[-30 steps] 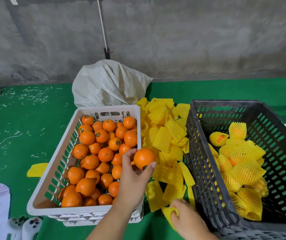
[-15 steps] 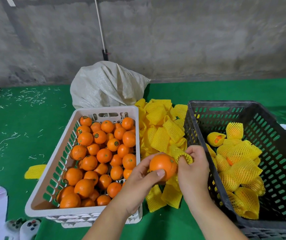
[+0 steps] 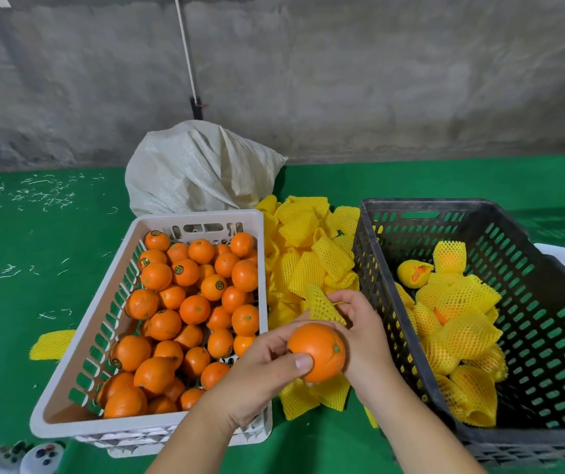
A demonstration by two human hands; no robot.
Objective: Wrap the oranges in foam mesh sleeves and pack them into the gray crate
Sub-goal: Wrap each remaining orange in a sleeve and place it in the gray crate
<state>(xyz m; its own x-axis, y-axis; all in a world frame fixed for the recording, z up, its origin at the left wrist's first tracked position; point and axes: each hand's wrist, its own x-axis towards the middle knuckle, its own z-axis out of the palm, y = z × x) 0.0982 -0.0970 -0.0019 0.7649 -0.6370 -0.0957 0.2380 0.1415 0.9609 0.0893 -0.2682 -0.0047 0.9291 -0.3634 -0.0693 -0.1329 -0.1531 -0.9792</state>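
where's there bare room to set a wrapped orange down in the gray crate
Inside the gray crate, the bare floor runs along the far wall and down the right-hand wall. The wrapped oranges crowd its left side and near corner. Outside it, the sleeve pile fills the gap to the white crate.

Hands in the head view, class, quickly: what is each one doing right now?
Left hand: closed around the round bare orange.
Right hand: pinching a yellow foam mesh sleeve just above that orange.

Bare orange (image 3: 318, 350) — yellow sleeve (image 3: 322, 304) above
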